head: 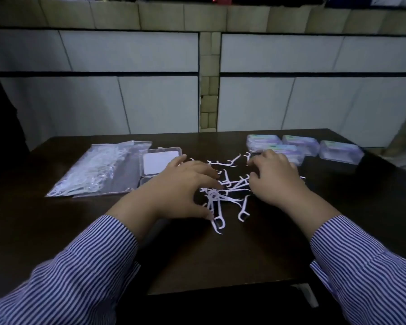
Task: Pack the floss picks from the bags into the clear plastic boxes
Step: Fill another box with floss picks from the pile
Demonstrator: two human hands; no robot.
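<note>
Dim light; pale panelled cabinet fronts are seen behind a dark bench (256,254). Loose floss picks (230,184) lie scattered mid-bench, between and partly under both hands. Left hand (181,191): fingers spread and loosely curved over the near side of the pile, thumb low by the nearest picks; nothing is seen to be pinched. Right hand (274,179): fingers bent down onto the far side of the pile; whether a pick is held cannot be told.

An open clear box (159,164) sits just left of the left hand, with a white label inside. Bags (96,170) holding more picks lie further left. Four filled, closed boxes (302,148) are grouped at far right.

Step judged in hand: the picks are being gathered into a bundle. It would be done best if the picks were raked together from both sides, heads aligned one way, tangled ones freed first, and the bundle lifted only once squared, so it drops flat into the box without snagging the rim.
</note>
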